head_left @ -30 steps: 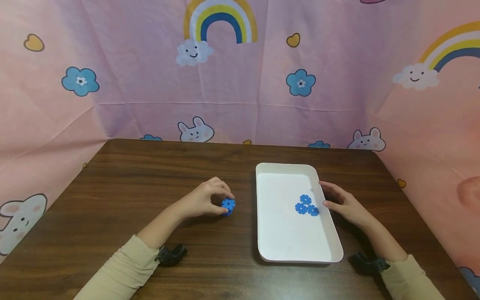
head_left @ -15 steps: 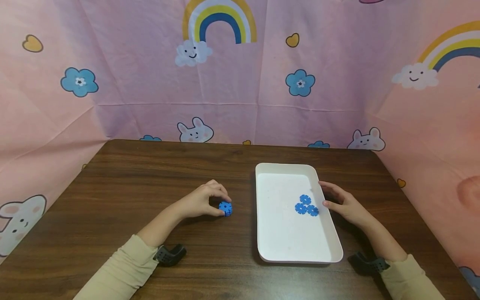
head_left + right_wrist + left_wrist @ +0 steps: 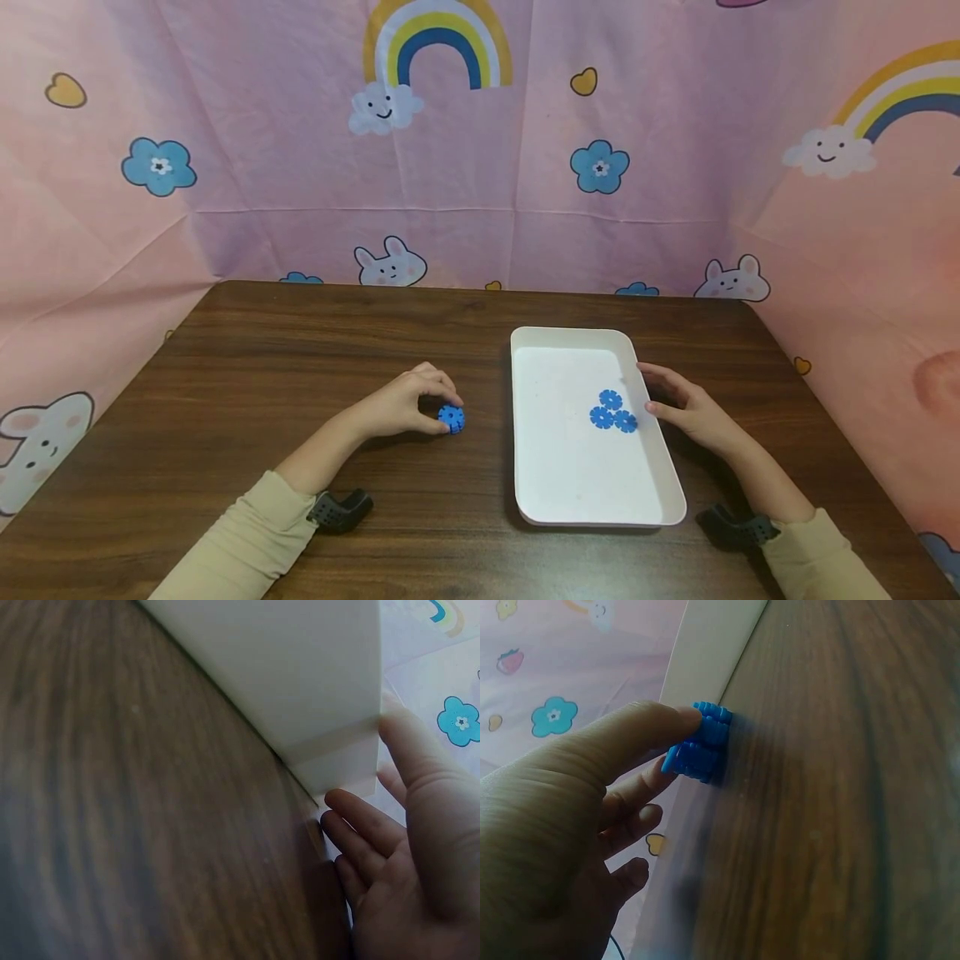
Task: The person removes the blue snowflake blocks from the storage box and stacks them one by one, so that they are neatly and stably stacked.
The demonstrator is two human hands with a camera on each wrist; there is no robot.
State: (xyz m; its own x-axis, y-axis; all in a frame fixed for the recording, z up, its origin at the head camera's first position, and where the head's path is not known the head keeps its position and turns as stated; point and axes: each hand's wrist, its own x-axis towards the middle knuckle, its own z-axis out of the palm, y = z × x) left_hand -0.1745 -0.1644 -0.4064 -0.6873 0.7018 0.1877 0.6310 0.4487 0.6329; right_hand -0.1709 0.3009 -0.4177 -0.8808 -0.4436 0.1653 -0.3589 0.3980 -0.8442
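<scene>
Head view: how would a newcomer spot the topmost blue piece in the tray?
On the brown table, find the white tray beside the right hand. Three blue notched pieces cluster in it, toward that hand. The topmost blue piece sits nearest the tray's far edge; its neighbours lie side by side.

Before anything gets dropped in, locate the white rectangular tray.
In the head view, the white rectangular tray sits right of centre on the brown wood-grain table, the right hand at its right rim.
</scene>
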